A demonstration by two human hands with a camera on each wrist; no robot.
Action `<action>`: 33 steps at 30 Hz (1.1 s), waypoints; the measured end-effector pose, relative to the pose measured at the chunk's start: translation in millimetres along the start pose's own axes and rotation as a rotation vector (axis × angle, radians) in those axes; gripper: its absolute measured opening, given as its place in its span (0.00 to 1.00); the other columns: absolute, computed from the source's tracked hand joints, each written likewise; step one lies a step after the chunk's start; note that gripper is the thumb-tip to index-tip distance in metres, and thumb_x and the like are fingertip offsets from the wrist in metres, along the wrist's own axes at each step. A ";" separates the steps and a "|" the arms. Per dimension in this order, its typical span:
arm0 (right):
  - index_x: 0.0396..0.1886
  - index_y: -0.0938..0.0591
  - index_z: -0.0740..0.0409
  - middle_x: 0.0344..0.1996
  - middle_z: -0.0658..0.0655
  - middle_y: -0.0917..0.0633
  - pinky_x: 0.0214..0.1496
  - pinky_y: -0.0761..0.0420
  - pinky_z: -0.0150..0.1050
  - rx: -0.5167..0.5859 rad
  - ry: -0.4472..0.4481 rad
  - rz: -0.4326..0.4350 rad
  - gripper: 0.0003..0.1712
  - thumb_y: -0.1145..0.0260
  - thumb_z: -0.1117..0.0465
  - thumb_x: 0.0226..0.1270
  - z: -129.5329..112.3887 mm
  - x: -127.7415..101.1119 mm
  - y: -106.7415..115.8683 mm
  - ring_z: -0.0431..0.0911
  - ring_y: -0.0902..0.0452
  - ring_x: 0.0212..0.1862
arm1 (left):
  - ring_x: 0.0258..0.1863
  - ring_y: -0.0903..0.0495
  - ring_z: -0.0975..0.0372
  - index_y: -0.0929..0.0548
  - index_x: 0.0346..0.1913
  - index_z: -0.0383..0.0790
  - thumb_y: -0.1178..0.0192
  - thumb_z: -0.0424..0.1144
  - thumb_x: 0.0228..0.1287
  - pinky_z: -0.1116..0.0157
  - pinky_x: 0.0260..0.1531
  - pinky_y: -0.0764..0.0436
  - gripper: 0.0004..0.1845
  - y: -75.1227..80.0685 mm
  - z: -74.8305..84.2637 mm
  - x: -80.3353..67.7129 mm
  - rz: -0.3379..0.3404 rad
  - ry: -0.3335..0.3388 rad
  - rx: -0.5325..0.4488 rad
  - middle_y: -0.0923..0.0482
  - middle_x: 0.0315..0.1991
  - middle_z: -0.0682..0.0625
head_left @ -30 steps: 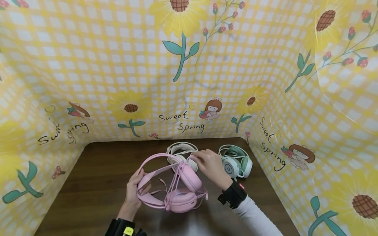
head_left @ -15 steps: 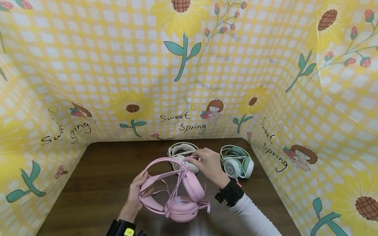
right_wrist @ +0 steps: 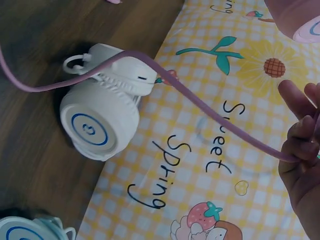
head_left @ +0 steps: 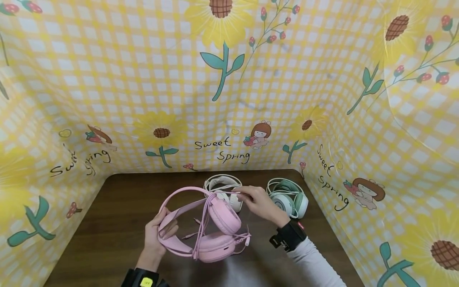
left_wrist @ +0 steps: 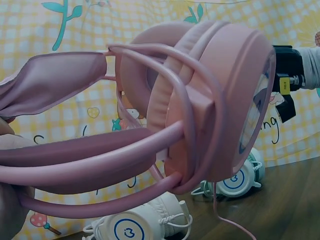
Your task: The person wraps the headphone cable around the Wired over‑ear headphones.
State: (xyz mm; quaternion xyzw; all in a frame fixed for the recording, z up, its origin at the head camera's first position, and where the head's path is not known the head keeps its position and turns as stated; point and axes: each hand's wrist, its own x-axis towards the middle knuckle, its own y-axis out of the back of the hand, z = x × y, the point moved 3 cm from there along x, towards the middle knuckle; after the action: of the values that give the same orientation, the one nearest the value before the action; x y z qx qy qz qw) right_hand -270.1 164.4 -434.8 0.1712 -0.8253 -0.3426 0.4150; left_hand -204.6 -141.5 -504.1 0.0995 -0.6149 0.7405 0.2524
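A pair of pink headphones (head_left: 216,248) is held up over the table, its cable looped round the headband and ear cups. My left hand (head_left: 155,237) grips the headband at its left end, ear cups pointing right. With thumb and fingers, my right hand (head_left: 261,203) pinches a stretch of the pink cable (right_wrist: 200,104), which runs from the upper ear cup. In the right wrist view the fingers (right_wrist: 300,135) curl round that cable. The cable's plug ends dangle below the headband, and a coiled part hangs by the lower ear cup.
White headphones (head_left: 234,202) lie on the dark wooden table (head_left: 118,223) behind the pink pair, partly hidden. White-and-green headphones (head_left: 301,204) lie to their right, near the right wrist. A yellow checked cloth (head_left: 172,79) walls the table at the back and both sides.
My left hand and the pink headphones have shifted left over the last half second. The right hand has moved slightly right, and more cable stretches between it and the ear cup.
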 end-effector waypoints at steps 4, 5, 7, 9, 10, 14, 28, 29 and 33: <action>0.48 0.14 0.52 0.40 0.46 0.13 0.35 0.20 0.34 -0.076 -0.035 0.035 0.10 0.35 0.58 0.71 2.5 -4.3 0.6 0.33 0.21 0.33 | 0.14 0.54 0.65 0.24 0.42 0.25 0.81 0.36 0.81 0.73 0.14 0.52 0.30 1.6 2.8 -1.3 0.015 -0.001 0.001 0.33 0.20 0.48; 0.47 0.13 0.51 0.39 0.45 0.13 0.35 0.20 0.34 -0.096 -0.050 0.045 0.10 0.35 0.55 0.71 4.2 -6.0 0.7 0.33 0.21 0.33 | 0.14 0.54 0.65 0.24 0.41 0.25 0.81 0.36 0.81 0.72 0.14 0.52 0.30 1.9 4.0 -2.0 0.016 0.000 -0.005 0.35 0.19 0.49; 0.45 0.12 0.49 0.37 0.43 0.12 0.35 0.19 0.34 -0.119 -0.081 0.067 0.10 0.35 0.52 0.71 8.6 -9.4 1.9 0.32 0.20 0.34 | 0.14 0.55 0.65 0.24 0.40 0.25 0.80 0.36 0.81 0.73 0.14 0.52 0.30 1.7 7.4 -3.2 0.012 -0.001 -0.019 0.42 0.18 0.50; 0.43 0.12 0.49 0.32 0.42 0.13 0.33 0.20 0.33 -0.127 -0.108 0.093 0.10 0.34 0.51 0.71 14.5 -13.7 4.9 0.32 0.21 0.31 | 0.14 0.55 0.65 0.24 0.39 0.25 0.79 0.36 0.81 0.73 0.15 0.51 0.29 0.9 12.5 -4.2 0.003 -0.006 -0.046 0.49 0.19 0.51; 0.43 0.12 0.49 0.30 0.41 0.14 0.32 0.22 0.33 -0.128 -0.120 0.105 0.10 0.34 0.51 0.70 17.5 -16.2 7.1 0.32 0.22 0.29 | 0.14 0.54 0.65 0.25 0.39 0.25 0.78 0.36 0.81 0.73 0.15 0.51 0.28 0.3 15.4 -4.6 -0.004 -0.008 -0.063 0.52 0.19 0.52; 0.45 0.12 0.53 0.26 0.43 0.16 0.28 0.26 0.32 -0.092 -0.104 0.131 0.09 0.33 0.58 0.70 25.6 -25.2 16.6 0.34 0.24 0.26 | 0.14 0.53 0.65 0.26 0.37 0.25 0.77 0.36 0.81 0.73 0.16 0.50 0.27 -2.2 28.4 -5.5 -0.024 -0.038 -0.100 0.53 0.20 0.52; 0.45 0.17 0.57 0.32 0.50 0.14 0.27 0.28 0.30 -0.113 -0.003 0.270 0.12 0.32 0.73 0.63 28.6 -29.7 20.8 0.37 0.25 0.26 | 0.14 0.53 0.64 0.27 0.36 0.25 0.76 0.37 0.81 0.72 0.16 0.50 0.27 0.5 39.0 -10.3 0.002 -0.064 -0.116 0.54 0.19 0.52; 0.42 0.17 0.57 0.31 0.50 0.14 0.25 0.30 0.29 -0.123 -0.012 0.304 0.10 0.30 0.70 0.63 29.0 -30.2 20.5 0.36 0.28 0.24 | 0.14 0.53 0.65 0.26 0.36 0.25 0.76 0.37 0.81 0.72 0.16 0.50 0.27 0.9 38.6 -10.1 0.005 -0.062 -0.122 0.54 0.19 0.52; 0.35 0.16 0.54 0.27 0.48 0.15 0.23 0.32 0.29 -0.188 -0.029 0.418 0.08 0.26 0.66 0.59 30.9 -32.6 19.0 0.36 0.30 0.21 | 0.14 0.53 0.65 0.26 0.37 0.25 0.78 0.39 0.82 0.72 0.16 0.49 0.29 2.1 35.3 -8.5 0.018 -0.042 -0.157 0.53 0.19 0.53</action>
State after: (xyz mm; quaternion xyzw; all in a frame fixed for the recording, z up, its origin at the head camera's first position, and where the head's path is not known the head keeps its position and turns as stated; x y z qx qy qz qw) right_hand -275.4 209.4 -452.8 -0.0478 -0.8131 -0.3271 0.4791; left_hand -204.1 -177.8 -501.9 0.0892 -0.6770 0.6901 0.2397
